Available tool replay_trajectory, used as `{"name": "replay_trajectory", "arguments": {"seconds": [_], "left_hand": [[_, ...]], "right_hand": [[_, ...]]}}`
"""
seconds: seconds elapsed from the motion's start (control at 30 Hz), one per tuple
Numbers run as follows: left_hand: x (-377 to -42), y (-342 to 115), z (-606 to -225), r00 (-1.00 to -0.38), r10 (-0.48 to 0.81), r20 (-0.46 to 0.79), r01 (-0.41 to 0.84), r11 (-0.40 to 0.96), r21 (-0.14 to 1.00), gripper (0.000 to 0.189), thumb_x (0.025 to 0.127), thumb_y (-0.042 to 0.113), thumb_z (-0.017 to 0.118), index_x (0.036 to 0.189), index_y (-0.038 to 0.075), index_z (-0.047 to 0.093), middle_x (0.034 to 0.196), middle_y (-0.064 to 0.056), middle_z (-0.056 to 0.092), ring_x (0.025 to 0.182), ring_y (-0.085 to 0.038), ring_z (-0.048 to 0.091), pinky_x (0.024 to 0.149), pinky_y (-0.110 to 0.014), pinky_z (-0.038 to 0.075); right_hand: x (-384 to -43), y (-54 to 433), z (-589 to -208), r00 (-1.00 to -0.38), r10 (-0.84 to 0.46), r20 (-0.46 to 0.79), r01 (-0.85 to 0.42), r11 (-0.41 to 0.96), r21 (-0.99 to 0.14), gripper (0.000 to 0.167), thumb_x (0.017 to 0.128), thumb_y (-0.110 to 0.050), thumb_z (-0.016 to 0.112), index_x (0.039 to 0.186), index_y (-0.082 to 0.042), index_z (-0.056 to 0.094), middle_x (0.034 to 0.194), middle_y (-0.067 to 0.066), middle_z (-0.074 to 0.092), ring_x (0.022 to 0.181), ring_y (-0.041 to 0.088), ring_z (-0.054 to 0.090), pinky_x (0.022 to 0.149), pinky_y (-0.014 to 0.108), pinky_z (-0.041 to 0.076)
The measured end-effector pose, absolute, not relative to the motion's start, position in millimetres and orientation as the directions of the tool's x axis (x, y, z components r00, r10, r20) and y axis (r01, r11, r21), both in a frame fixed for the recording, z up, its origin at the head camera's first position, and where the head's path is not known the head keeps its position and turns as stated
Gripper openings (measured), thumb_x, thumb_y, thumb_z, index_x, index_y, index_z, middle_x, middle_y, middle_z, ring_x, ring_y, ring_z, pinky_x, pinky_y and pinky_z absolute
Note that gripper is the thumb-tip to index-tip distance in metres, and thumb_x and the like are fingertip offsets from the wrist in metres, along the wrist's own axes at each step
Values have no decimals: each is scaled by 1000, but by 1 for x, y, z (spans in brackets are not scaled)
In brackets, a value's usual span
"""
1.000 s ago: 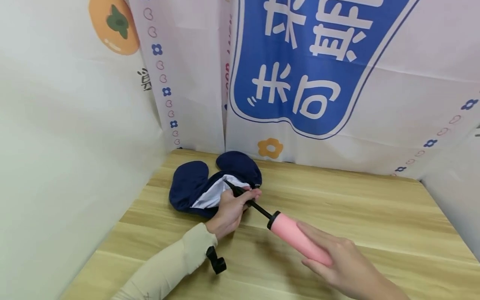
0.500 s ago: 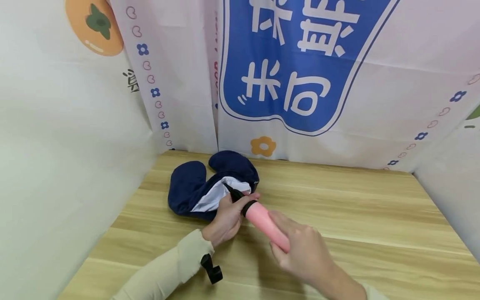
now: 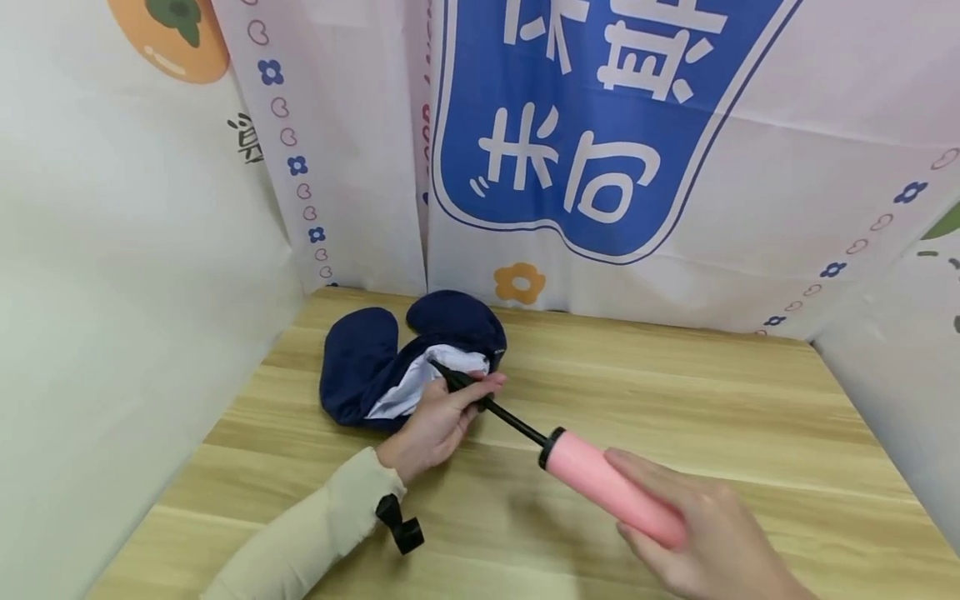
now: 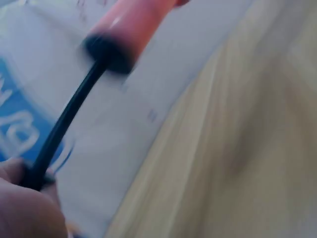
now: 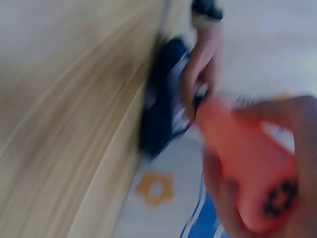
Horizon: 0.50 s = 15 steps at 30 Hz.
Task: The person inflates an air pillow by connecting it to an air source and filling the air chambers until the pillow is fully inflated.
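Note:
A pink hand pump (image 3: pixel 611 483) with a black rod and black nozzle slants across the middle of the head view. My right hand (image 3: pixel 708 533) grips its pink barrel, which is drawn back so a long stretch of rod shows. The left hand (image 3: pixel 442 421) holds the black nozzle end by the navy U-shaped neck pillow (image 3: pixel 360 358). The nozzle tip points into the pillow's white lining (image 3: pixel 408 392), exposed through an opening; whether it sits in a valve is too small to tell. In the left wrist view the black rod (image 4: pixel 69 116) runs from the hand up to the barrel.
The pillow lies at the back left of the wood-grain table (image 3: pixel 675 400), near the printed cloth (image 3: pixel 360 167) hanging behind. A pale wall (image 3: pixel 135 275) borders the left side. A black strap mount (image 3: pixel 401 525) sits at my left wrist.
The pink barrel slid forward over the rod up to the left hand, then back out again with my right hand. The left hand stays at the nozzle; the head view shifted slightly.

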<state>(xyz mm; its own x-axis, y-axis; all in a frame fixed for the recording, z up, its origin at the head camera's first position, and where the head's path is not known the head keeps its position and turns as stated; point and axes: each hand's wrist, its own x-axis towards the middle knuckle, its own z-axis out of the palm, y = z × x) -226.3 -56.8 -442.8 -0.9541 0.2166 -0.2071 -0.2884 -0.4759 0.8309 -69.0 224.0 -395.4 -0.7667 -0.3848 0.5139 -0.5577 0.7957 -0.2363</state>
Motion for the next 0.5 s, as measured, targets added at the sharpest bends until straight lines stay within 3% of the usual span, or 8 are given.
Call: {"name": "replay_trajectory", "arguments": {"seconds": [0.13,0.27,0.5], "left_hand": [[-218,-49,-447,-952,222,-210,-294,-478,828,28,99,-2,69,122,-3,54,114,-7,79,109,-11,75,89,-18,59],[-218,-50,-452,-965,180,-190,-254,-477,841,33,100,-3,67,127,-6,49,120,-12,74,113,-16,74,95,-23,59],[-227,-70,-446,-971,208,-116,-191,-390,901,42,97,-1,73,132,-10,51,109,-8,80,103,-14,78,93,-24,60]], "right_hand": [[-83,179,-405,-704,-353,616,-536,834,-135,71,66,-23,90,135,-17,73,123,-3,80,83,13,79,63,28,59],[-103,148,-419,-666,-364,651,-547,832,-94,65,69,-22,87,132,-12,73,123,1,80,79,15,79,54,32,57],[-100,173,-426,-669,-435,602,-641,748,-173,77,78,-24,91,149,-15,62,139,2,72,109,19,78,84,35,64]]}}
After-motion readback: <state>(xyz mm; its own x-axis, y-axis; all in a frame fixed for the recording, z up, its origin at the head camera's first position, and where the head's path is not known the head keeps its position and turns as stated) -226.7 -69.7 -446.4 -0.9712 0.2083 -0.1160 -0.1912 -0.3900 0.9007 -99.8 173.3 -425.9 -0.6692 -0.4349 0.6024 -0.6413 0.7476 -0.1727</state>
